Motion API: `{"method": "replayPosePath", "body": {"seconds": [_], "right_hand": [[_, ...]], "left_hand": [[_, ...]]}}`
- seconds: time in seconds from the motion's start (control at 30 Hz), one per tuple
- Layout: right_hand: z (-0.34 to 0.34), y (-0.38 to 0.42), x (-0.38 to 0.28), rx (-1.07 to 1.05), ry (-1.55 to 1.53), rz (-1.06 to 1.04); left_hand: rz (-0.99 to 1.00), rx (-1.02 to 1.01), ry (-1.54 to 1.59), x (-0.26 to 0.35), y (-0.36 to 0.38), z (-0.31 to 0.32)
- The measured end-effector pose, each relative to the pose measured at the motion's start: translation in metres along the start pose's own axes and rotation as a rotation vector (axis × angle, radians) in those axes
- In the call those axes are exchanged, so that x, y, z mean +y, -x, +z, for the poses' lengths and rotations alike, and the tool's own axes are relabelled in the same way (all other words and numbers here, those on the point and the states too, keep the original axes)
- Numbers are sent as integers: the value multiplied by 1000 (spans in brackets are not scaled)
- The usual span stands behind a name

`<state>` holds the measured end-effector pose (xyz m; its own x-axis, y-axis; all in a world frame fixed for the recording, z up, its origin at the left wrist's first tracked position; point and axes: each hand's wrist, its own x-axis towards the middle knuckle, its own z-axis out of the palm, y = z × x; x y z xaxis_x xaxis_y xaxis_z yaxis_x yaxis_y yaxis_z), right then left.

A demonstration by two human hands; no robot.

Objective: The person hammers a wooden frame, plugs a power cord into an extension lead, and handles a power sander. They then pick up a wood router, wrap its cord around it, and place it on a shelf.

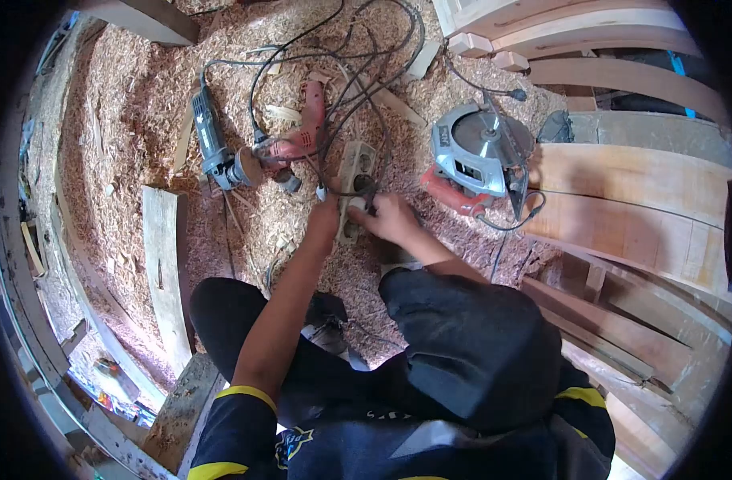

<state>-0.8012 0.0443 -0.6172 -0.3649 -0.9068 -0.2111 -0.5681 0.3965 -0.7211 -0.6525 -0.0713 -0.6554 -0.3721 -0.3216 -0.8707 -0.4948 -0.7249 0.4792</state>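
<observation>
A white power strip (pixel 357 160) with round sockets lies on the sawdust in front of my knees. My right hand (pixel 392 218) is closed at its lower half, fingers and thumb gripping the strip beside a dark plug (pixel 364 189) and its cable. Just left of the strip, my left hand (pixel 324 222) is closed around a plug (pixel 321 194) whose pale tip shows above the fingers. Beyond that hand lie a red power drill (pixel 300 140) and a dark angle grinder (pixel 212 140).
To the right a circular saw (pixel 474 156) rests on the shavings beside stacked planks (pixel 630 216). Tangled black cables (pixel 374 52) spread beyond the strip. A weathered board (pixel 166 272) lies at left, and a loose plug (pixel 518 94) near the saw.
</observation>
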Motion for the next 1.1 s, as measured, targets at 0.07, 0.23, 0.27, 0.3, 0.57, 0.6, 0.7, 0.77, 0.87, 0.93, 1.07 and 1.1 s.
{"method": "replayPosePath", "body": {"seconds": [0.07, 0.23, 0.27, 0.3, 0.57, 0.6, 0.7, 0.77, 0.87, 0.93, 1.07, 1.1], "right_hand": [[-3, 0, -3, 38, -108, -103], [16, 2, 1, -40, -46, 80], [15, 2, -2, 71, -117, -77], [16, 6, -3, 177, -189, -222], [-7, 16, 24, 246, -98, 71], [-19, 6, 46, 238, -255, 84], [-9, 24, 6, -113, -87, 33], [17, 30, 5, -77, -149, 39], [28, 39, 6, -227, -203, 230], [27, 30, 8, -186, -345, 294], [12, -7, -5, -136, -835, 568], [5, -16, -12, -188, -816, 603]], "left_hand": [[-9, 91, -137, 8, -2, -1], [90, 133, -174, -3, -6, -3], [30, 131, -133, 8, 1, -8], [29, 130, -132, 6, -2, -14], [362, 204, -719, -6, -15, -77], [212, 123, -439, 9, -2, -71], [300, 176, -343, -6, -3, -58], [110, 112, -98, -12, -16, -55], [43, -59, 65, 0, 8, -45], [88, -58, -9, 6, 9, -43], [192, -46, -6, -1, 19, -28], [193, -47, -9, -4, 18, -24]]}}
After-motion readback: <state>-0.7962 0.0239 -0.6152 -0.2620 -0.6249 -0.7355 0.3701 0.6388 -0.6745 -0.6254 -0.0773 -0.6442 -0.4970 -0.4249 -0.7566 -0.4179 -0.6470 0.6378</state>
